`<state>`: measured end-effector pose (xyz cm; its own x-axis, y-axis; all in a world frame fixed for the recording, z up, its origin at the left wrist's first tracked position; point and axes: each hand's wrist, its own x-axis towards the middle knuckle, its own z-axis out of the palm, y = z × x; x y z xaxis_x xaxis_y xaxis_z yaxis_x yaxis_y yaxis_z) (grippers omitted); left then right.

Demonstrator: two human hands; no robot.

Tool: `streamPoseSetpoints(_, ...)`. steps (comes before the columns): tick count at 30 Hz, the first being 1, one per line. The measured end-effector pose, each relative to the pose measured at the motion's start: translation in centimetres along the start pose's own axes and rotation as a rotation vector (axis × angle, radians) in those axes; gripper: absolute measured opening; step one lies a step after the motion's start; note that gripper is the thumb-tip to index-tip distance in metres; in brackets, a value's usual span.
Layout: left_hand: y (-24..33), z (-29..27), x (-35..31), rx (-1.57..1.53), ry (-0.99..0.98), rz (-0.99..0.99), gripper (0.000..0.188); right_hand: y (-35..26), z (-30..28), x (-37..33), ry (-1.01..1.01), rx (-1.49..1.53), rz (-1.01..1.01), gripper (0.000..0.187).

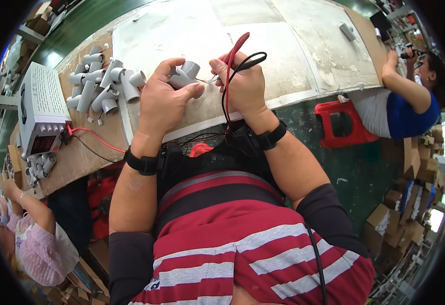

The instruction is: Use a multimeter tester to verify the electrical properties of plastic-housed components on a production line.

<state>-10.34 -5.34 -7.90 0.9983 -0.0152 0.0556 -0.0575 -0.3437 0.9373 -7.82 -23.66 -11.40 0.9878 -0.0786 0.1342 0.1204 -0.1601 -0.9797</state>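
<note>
- Joining two or more grey stubs at an angle, a branched tubular plastic housing (181,79) is held over the near part of the table (263,66).
- Left hand (162,101): closed around the housing, thumb on its near end, fingers bent over the far side.
- Thin wires (203,80): run from the housing toward the right fingertips.
- Right hand (243,89): thumb and fingers drawn together, holding a red lead (236,50) and a black lead (256,61), which loop above the hand; whether the thin wires are also pinched cannot be told.
- Left of the hands: a heap of grey tubular housings (86,96), lying in mixed directions on brown board (75,170).
- Beyond the heap: a white bench power supply (44,96), with red and black cables at its front; a smaller grey cluster (42,165) lies just beside it.
- Far right of the table: a lone grey cylinder (348,32).
- Periphery: a red plastic stool (326,129), a person in blue (414,114) at right, a person in pink sleeves (39,256) at lower left.
</note>
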Motion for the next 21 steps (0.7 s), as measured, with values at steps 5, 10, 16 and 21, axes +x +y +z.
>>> streamPoseSetpoints(5,-0.32,0.21,0.01,0.012,-0.002,0.017,0.059,0.21,0.18,-0.16,0.016,0.010,-0.024,0.017)
streamPoseSetpoints(10,-0.54,0.36,0.10,-0.001,0.001,0.034,0.060,-0.22,0.37,-0.12,0.020,-0.002,-0.041,0.018)
streamPoseSetpoints(16,-0.48,0.17,-0.03,0.000,0.006,0.012,0.060,-0.33,0.51,-0.10,0.019,-0.019,-0.007,0.017)
streamPoseSetpoints(21,-0.81,0.29,-0.39,-0.008,0.027,0.023,0.060,0.43,0.35,0.17,0.020,-0.037,-0.003,0.017)
